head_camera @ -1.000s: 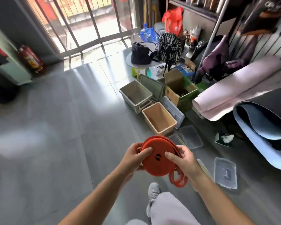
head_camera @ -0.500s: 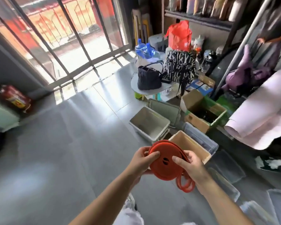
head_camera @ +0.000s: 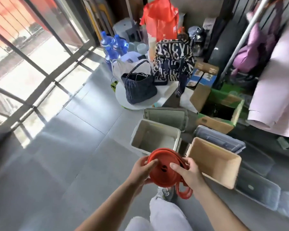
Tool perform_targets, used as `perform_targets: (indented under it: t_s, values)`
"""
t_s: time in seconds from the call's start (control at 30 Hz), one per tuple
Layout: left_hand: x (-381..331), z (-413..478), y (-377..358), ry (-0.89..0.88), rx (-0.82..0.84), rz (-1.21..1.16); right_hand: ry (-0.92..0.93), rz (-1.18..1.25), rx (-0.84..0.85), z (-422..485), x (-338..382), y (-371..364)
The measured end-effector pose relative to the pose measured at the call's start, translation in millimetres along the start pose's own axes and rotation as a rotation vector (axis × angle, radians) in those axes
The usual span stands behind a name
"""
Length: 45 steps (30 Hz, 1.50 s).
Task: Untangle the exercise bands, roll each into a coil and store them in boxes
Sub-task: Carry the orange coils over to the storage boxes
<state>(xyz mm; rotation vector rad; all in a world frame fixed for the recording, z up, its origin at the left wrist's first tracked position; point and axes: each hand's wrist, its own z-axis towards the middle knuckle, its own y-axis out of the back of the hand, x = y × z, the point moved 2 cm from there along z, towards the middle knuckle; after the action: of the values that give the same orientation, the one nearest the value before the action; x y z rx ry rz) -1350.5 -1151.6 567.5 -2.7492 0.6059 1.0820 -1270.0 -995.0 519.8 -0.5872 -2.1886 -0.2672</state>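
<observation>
An orange exercise band (head_camera: 163, 170), rolled into a flat coil, is held upright between both hands in front of my body. My left hand (head_camera: 141, 170) grips its left edge and my right hand (head_camera: 189, 174) grips its right edge with the thumb on the face. A loose loop of the band hangs below my right hand. Just beyond the coil on the floor stand an open grey-white box (head_camera: 137, 135) and, to its right, an open tan box (head_camera: 230, 172). Both look empty.
Clear plastic lids and tubs (head_camera: 255, 190) lie right of the tan box. Behind are a grey lid (head_camera: 165, 114), an open cardboard box (head_camera: 218, 112), a dark handbag (head_camera: 138, 87) on a round white table, a patterned backpack (head_camera: 173, 60), blue bottles (head_camera: 112, 45) and a glass door on the left.
I have walked closer to the boxes and my view has swung left. The coil stays held in both hands, now just short of the grey-white and tan boxes.
</observation>
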Motion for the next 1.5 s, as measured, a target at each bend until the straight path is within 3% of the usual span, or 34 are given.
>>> perform_targets:
  t_s: [0.3,0.7,0.93,1.03,1.17,1.3,1.5]
  values:
    - [16,208,41,0.109,-0.067,0.043,-0.148,-0.046,-0.082,189,-61,-69]
    - [172,560,44,0.200,0.033,0.146,-0.297,-0.064,-0.219,485,-257,-100]
    - [239,683,50,0.364,0.031,0.118,-0.361,-0.190,-0.252,594,-346,-115]
    - [256,698,49,0.403,0.085,0.086,-0.415,-0.307,-0.212,608,-354,-118]
    - [231,682,47,0.250,-0.024,0.486,-0.360,-0.690,-0.183,586,-327,-103]
    - [174,594,56,0.199,0.012,0.625,-0.266,-0.567,-0.091,510,-269,-88]
    - [65,412,68,-0.044,0.089,0.649,-0.216,-0.538,-0.187,329,-143,-63]
